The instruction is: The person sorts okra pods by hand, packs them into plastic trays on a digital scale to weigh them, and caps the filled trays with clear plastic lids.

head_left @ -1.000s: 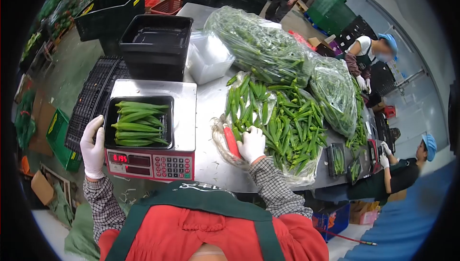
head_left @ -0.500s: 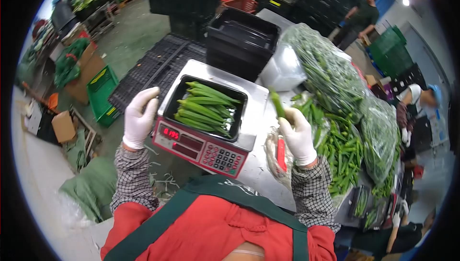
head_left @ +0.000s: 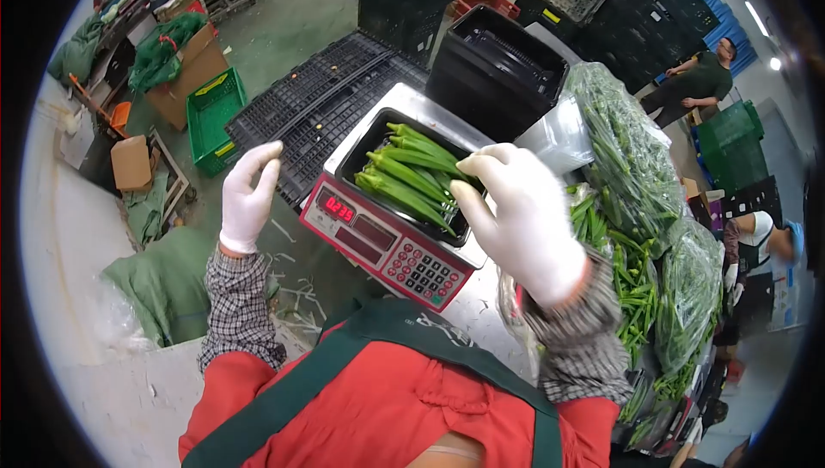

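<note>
A black tray (head_left: 345,167) holding several green okra pods (head_left: 408,177) rests on a digital scale (head_left: 378,249) with a red front panel. Its lit red digits look like 0.235. My right hand (head_left: 528,219), in a white glove, reaches over the tray's right side, thumb and fingers apart around the pod ends, with no pod visible in its grasp. It hides that corner of the tray. My left hand (head_left: 247,201), also gloved, hovers left of the scale, thumb and fingers apart and nothing between them.
Loose okra (head_left: 636,287) and clear plastic bags of okra (head_left: 623,150) lie to the right. Nested black trays (head_left: 494,73) stand behind the scale, beside clear plastic containers (head_left: 557,137). A black pallet (head_left: 301,111) and green crate (head_left: 215,116) are at left. Other people stand at right.
My right hand has moved left to the tray, and the pod it held is no longer in its fingers. The scale's reading has risen from about 0.195. The camera view has shifted.
</note>
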### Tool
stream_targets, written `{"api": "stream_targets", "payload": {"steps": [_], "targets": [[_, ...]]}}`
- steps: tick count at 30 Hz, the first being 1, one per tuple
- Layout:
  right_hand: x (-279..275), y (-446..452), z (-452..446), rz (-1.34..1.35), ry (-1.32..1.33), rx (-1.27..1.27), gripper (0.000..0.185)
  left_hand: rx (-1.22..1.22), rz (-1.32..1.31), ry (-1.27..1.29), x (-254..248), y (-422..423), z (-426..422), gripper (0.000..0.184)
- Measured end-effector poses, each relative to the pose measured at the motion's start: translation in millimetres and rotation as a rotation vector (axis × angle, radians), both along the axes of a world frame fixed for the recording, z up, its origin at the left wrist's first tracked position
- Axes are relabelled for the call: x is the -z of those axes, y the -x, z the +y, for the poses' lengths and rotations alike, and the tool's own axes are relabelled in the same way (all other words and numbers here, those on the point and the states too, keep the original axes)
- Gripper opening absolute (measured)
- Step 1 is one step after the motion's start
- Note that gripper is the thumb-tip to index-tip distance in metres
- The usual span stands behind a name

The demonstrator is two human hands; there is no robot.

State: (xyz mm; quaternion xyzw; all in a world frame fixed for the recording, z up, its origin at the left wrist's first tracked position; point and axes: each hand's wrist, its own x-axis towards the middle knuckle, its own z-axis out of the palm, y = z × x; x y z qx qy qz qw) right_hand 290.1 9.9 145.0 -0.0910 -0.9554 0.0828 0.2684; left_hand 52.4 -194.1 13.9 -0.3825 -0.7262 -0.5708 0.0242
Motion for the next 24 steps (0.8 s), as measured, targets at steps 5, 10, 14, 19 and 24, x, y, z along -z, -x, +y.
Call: {"api": "stream_targets", "payload": {"steps": [5,10,14,19,24], "targets": [[-84,-20,-89,-0.435,-0.271,-0.166,0.015,0.078,0.127,0.030,-23,-14,27,0.021],[-69,-21,-150,-0.571,-0.346,-0.426,0.013,0.170,0.140,0.058,-27,-20,47,0.021],[-79,-29,-141,-0.570,-0.333,-0.412,0.011,0.270,0.000,0.034,-20,-27,64,0.021],[-100,-51,-95,-0.519,-0.319,-0.161,0.009,0.218,0.162,0.065,-21,-22,70,0.023],[-25,-96,26,-0.313,-0.108,0.286,0.011,0.114,0.139,0.063,-32,-1,57,0.023]]}}
